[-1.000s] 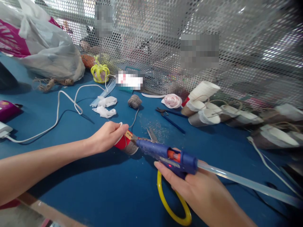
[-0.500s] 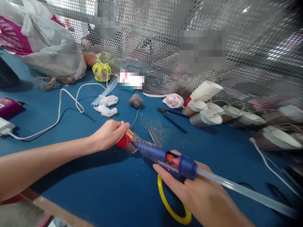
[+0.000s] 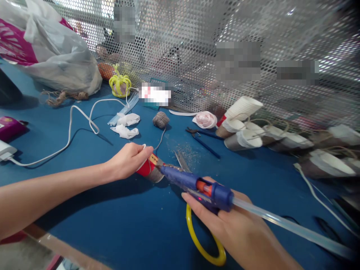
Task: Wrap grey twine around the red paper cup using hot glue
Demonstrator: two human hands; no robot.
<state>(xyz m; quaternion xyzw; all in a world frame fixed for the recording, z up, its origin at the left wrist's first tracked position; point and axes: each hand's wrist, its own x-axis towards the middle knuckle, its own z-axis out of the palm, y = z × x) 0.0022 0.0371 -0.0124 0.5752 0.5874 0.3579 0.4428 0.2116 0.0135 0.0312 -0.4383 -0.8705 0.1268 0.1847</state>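
My left hand (image 3: 129,160) is closed round a small red paper cup (image 3: 146,168) lying tilted on its side, its far part wrapped in grey yarn. From the cup a strand of yarn runs back to a grey yarn ball (image 3: 161,119). In my right hand (image 3: 225,225) is a blue hot glue gun (image 3: 191,180), its small red light lit and a long clear glue stick (image 3: 281,221) sticking out of its rear. The gun's nozzle is at the yarn-wrapped part of the cup; whether it touches I cannot tell. Scissors with a yellow handle (image 3: 191,228) lie partly hidden under the gun.
Blue-handled pliers (image 3: 206,144) lie beyond the scissors. Several yarn-wrapped cups with string handles (image 3: 243,139) stand at the right. Along the perforated metal screen (image 3: 191,33) are a pink ribbon roll (image 3: 205,119) and a plastic bag (image 3: 64,56). A white cable (image 3: 70,127) crosses the left side.
The glue gun's nozzle has shifted very slightly up along the cup. Both hands keep their hold, and the view has moved a little.
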